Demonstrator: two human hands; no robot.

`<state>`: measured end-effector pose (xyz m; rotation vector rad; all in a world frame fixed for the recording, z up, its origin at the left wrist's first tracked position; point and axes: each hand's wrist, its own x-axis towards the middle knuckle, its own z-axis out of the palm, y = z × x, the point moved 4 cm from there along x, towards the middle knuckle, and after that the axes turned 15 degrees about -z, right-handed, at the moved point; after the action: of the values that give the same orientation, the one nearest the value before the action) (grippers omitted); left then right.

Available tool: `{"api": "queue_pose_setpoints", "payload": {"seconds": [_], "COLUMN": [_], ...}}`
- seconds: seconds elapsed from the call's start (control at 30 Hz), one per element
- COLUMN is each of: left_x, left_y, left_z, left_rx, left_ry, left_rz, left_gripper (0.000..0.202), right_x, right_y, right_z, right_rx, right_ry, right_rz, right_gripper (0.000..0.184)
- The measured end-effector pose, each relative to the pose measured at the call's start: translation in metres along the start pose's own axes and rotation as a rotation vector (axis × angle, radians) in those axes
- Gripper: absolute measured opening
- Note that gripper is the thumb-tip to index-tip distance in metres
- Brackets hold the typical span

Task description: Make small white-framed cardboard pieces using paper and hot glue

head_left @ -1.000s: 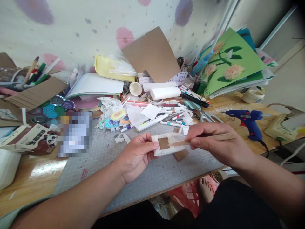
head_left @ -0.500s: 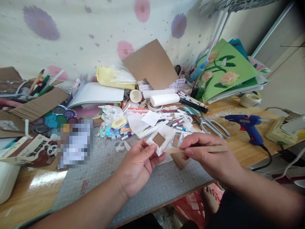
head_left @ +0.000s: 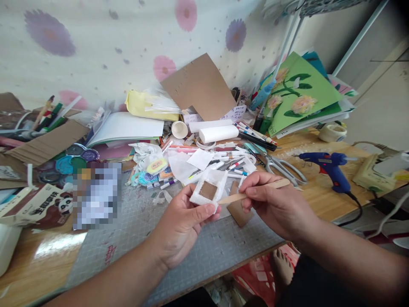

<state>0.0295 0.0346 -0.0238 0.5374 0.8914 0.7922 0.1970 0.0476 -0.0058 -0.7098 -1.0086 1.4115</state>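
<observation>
A small square piece, white and padded round its edge with a brown cardboard middle (head_left: 209, 190), is pinched in my left hand (head_left: 188, 221) between thumb and fingers. My right hand (head_left: 271, 200) grips a flat wooden craft stick (head_left: 232, 198) like a pen. The stick's tip meets the white rim at the piece's right side, close to my left fingertips. Just below my right fingers a brown cardboard strip (head_left: 240, 215) lies on the grey cutting mat (head_left: 134, 260).
Markers, paper scraps and a white roll (head_left: 219, 133) pile up behind my hands. Scissors (head_left: 286, 168) and a blue glue gun (head_left: 332, 166) lie at the right. At the left stand a panda-printed carton (head_left: 41, 204) and paint pots (head_left: 65, 164).
The padded piece has turned and tilted in my left hand. My right hand has swung the stick to a steeper slant, its tip still at the rim. The view has shifted slightly.
</observation>
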Motion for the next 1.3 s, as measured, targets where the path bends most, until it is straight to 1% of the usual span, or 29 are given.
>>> {"api": "queue_pose_setpoints", "payload": {"seconds": [0.2, 0.3, 0.4, 0.53, 0.7, 0.87, 1.0, 1.07, 1.13, 1.23, 1.3], "left_x": [0.000, 0.001, 0.002, 0.002, 0.000, -0.002, -0.003, -0.002, -0.002, -0.001, -0.001], "left_y": [0.000, 0.000, 0.000, 0.000, 0.002, 0.002, 0.002, 0.001, 0.001, 0.000, -0.001], "left_z": [0.000, -0.001, -0.003, -0.005, -0.005, -0.002, -0.002, -0.003, -0.003, -0.004, -0.004], "left_rx": [0.053, 0.050, 0.016, -0.024, -0.032, -0.051, -0.046, -0.041, -0.028, -0.014, -0.014], "left_ry": [0.056, 0.086, 0.112, 0.144, 0.144, 0.103, 0.100, 0.105, 0.108, 0.112, 0.122], "left_rz": [0.022, 0.024, 0.031, 0.069, 0.099, 0.094, 0.078, 0.072, 0.067, 0.051, 0.040], "left_gripper": [0.034, 0.031, 0.031, 0.029, 0.027, 0.028, 0.026, 0.028, 0.029, 0.031, 0.033], "right_x": [0.001, 0.001, -0.003, -0.011, -0.012, -0.008, -0.007, -0.007, -0.007, -0.009, -0.010], "right_y": [0.000, -0.004, -0.004, 0.007, 0.016, 0.013, 0.003, -0.004, -0.011, -0.019, -0.022], "right_z": [-0.001, -0.001, 0.000, 0.000, -0.005, -0.009, -0.008, -0.004, 0.002, 0.011, 0.015], "right_rx": [0.015, 0.006, -0.021, -0.076, -0.117, -0.217, -0.432, -0.561, -0.648, -0.724, -0.779], "right_ry": [0.022, 0.022, -0.020, -0.106, -0.116, -0.169, -0.216, -0.264, -0.350, -0.529, -0.640], "right_rz": [-0.033, -0.126, -0.204, -0.184, -0.170, -0.240, -0.361, -0.443, -0.554, -0.723, -0.808], "right_gripper": [0.002, 0.004, 0.006, 0.009, 0.010, 0.010, 0.011, 0.011, 0.013, 0.023, 0.031]}}
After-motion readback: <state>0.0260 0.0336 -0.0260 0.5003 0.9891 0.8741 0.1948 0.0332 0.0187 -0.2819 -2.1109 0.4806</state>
